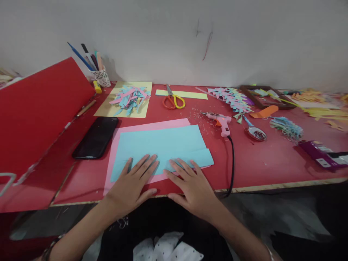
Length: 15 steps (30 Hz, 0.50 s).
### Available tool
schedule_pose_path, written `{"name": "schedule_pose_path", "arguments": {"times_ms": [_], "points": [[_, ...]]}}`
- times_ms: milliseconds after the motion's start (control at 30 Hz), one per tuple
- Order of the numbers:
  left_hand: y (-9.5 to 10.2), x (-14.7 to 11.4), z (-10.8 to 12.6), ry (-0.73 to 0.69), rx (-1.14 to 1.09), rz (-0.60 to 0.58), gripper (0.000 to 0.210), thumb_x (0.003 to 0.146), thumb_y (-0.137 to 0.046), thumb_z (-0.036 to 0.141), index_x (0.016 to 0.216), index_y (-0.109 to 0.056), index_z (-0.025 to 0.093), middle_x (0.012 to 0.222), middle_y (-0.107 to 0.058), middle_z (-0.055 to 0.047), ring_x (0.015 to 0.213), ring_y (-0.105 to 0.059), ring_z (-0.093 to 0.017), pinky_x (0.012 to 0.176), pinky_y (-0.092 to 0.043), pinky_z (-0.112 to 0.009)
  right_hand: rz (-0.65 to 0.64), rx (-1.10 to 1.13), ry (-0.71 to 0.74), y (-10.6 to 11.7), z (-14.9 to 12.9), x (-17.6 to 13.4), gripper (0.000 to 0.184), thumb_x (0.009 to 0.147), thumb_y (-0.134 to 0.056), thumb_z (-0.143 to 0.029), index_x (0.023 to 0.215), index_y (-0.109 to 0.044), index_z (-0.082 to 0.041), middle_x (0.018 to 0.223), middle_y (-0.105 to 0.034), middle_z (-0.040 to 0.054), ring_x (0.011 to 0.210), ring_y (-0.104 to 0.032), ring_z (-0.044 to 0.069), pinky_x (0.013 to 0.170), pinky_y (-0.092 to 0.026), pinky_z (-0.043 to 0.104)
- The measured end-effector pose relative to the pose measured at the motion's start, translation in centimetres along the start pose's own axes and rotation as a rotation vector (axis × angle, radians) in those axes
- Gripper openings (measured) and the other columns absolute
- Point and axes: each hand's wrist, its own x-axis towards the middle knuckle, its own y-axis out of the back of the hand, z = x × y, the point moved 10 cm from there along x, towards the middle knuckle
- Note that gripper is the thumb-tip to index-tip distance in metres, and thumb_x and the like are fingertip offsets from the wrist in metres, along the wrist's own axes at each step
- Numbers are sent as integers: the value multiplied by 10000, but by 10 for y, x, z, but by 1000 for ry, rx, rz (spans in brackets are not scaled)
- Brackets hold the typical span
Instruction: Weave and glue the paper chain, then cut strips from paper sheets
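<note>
A light blue sheet of paper lies over a pink sheet near the front edge of the red table. Along its near side the blue sheet has a folded strip, which sticks out at the right. My left hand rests flat on the near left part of the blue paper, fingers spread. Beside it, my right hand presses on the folded strip with its fingers stretched out. Neither hand grips anything.
Left of the paper lies a black phone. To the right is a pink glue gun with a black cord. Scissors, cut paper strips and a pen cup stand behind. A spoon and a purple box lie farther right.
</note>
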Motion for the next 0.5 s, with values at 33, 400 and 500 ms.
{"name": "schedule_pose_path", "arguments": {"times_ms": [33, 400, 500], "points": [[1, -3, 0, -2, 0, 23, 594, 885, -184, 529, 1357, -320, 193, 1394, -386, -71, 1271, -351, -254, 1002, -296, -476, 14, -10, -19, 2, 7, -5, 478, 878, -350, -504, 1307, -417, -305, 1408, -371, 37, 1278, -328, 234, 1022, -256, 469], [-2, -12, -5, 6, -21, 39, 642, 850, -214, 601, 1390, -219, 254, 1428, -336, -54, 1303, -277, -253, 1042, -157, -476, 108, -250, -246, 21, 56, -50, 400, 896, -337, -410, 1284, -432, -380, 1363, -433, 37, 1231, -396, 282, 929, -369, 516], [1, -12, -4, -3, -15, 64, 643, 854, -214, 593, 1394, -207, 245, 1421, -349, -63, 1297, -284, -255, 1038, -160, -474, 117, -248, -258, 23, 56, -50, 395, 899, -322, -404, 1268, -460, -367, 1355, -442, 46, 1225, -407, 279, 919, -391, 502]]}}
